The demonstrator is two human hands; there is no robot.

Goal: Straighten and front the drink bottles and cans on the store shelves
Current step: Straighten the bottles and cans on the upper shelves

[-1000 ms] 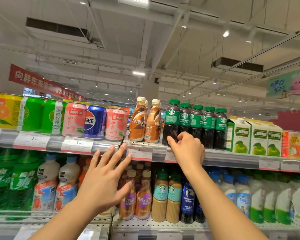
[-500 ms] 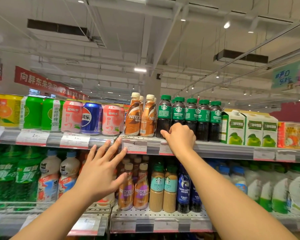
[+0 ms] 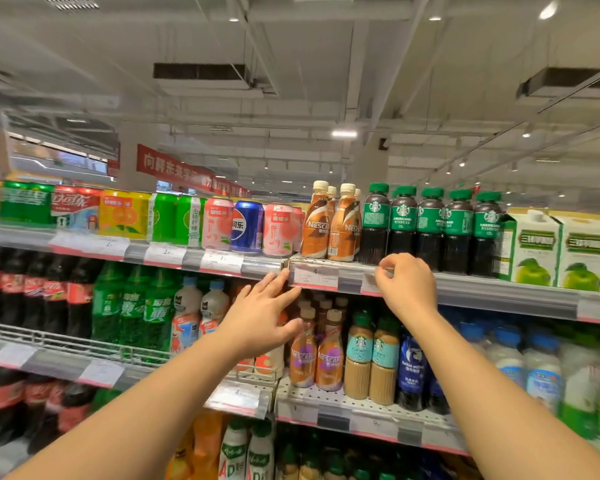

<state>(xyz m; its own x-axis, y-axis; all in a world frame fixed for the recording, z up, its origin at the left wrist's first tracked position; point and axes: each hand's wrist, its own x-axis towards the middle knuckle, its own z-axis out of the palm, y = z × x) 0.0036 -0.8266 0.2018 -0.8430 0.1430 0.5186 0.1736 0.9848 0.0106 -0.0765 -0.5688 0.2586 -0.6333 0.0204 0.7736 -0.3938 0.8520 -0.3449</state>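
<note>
Fingers of the right hand (image 3: pixel 407 284) are curled at the top shelf edge (image 3: pixel 499 291), centre right of the frame, just below the green-capped Americano bottles (image 3: pixel 430 230); whether the price tag there is pinched cannot be told. The left hand (image 3: pixel 262 315) is held open, fingers (image 3: pixel 281 278) spread, tips at the same edge left of centre. No bottle is gripped. The Americano row appears fronted, so a changeover between items is judged. The Nescafé bottles (image 3: pixel 329 223) beside it are turned unevenly; a grip and a label-forward twist would be called for next.
</note>
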